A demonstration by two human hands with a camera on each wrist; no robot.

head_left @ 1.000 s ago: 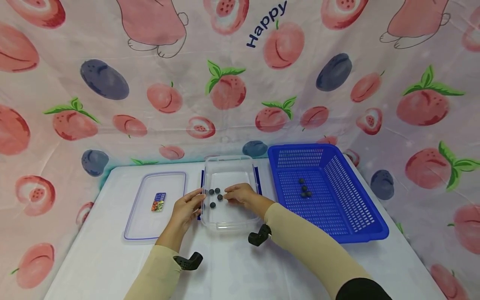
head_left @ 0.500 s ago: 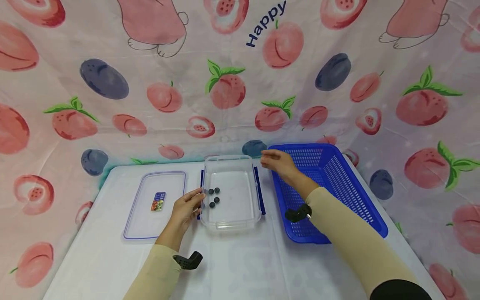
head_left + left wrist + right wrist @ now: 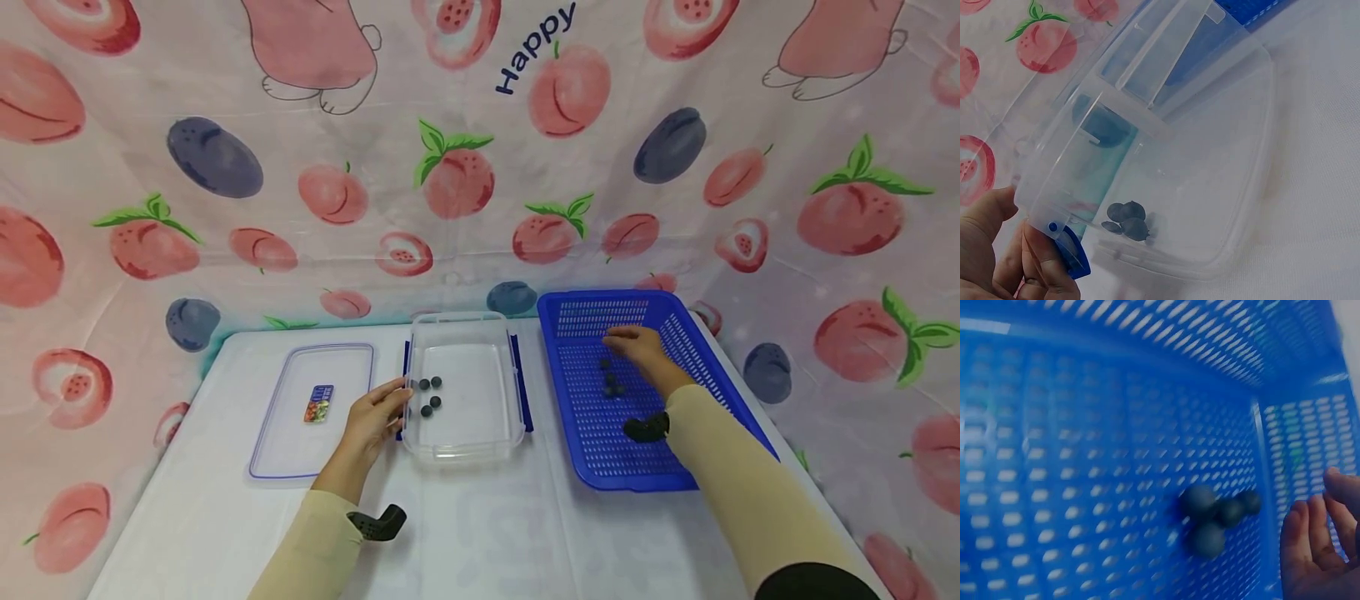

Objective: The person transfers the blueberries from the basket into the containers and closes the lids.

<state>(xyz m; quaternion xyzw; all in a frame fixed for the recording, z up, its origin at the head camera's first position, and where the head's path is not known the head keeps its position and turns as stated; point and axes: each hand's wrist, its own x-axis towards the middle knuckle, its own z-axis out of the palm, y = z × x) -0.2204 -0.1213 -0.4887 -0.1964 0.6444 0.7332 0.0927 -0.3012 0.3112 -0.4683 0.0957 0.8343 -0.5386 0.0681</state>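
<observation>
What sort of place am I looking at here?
Probably a staged recording setup: a white table stands before a fruit-printed backdrop, with a clear container and blue basket set out on top.

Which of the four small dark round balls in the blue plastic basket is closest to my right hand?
The small dark round ball at the group's far end; the other three balls lie closer to your body.

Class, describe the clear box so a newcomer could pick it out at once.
On the white table, look between the flat lid and the blue basket. The clear box stands there, gripped at its left edge by the left hand. Unlike the lid, it has walls; unlike the basket, it is see-through, with blue clasps.
</observation>
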